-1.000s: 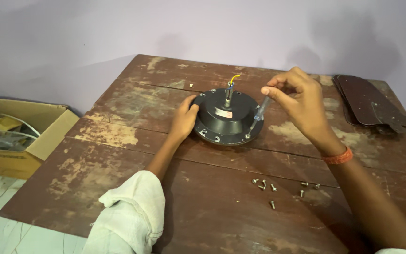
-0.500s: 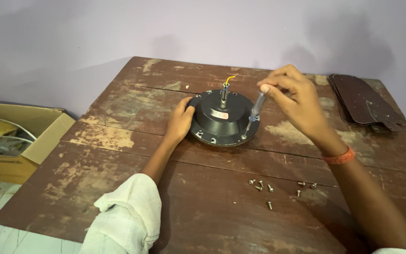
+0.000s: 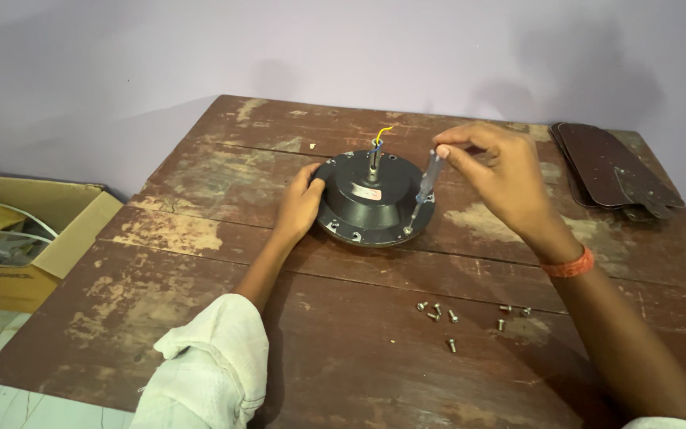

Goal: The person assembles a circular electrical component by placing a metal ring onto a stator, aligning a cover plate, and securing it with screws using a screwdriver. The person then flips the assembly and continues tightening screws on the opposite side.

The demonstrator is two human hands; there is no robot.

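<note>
A round black motor [image 3: 375, 199] is sitting near the middle of an old wooden table [image 3: 200, 334]. A metal rod is sticking up from its top, with yellow and blue wires [image 3: 381, 133] poking out of the rod.

The right hand [image 3: 502, 179] is pinching the top of a screwdriver [image 3: 422, 193] with its fingers closed around the handle. The screwdriver is standing almost straight up, leaning a little, and its tip is pressing down on a screw at the motor's rim on the right side. Holding it at the very top probably makes it easy to spin.

The left hand [image 3: 302, 202] is lying against the motor's left edge, fingers curled over the rim. It is likely keeping the motor from sliding or turning while the screwdriver is pushing on it.

A few small screws [image 3: 438, 311] are lying loose on the table in front of the motor, close together, probably so they are not getting lost. Some flat brown blades [image 3: 609, 163] are stacked at the far right corner, well away from the hands. A cardboard box [image 3: 21, 238] with odds and ends is sitting on the floor to the left.
</note>
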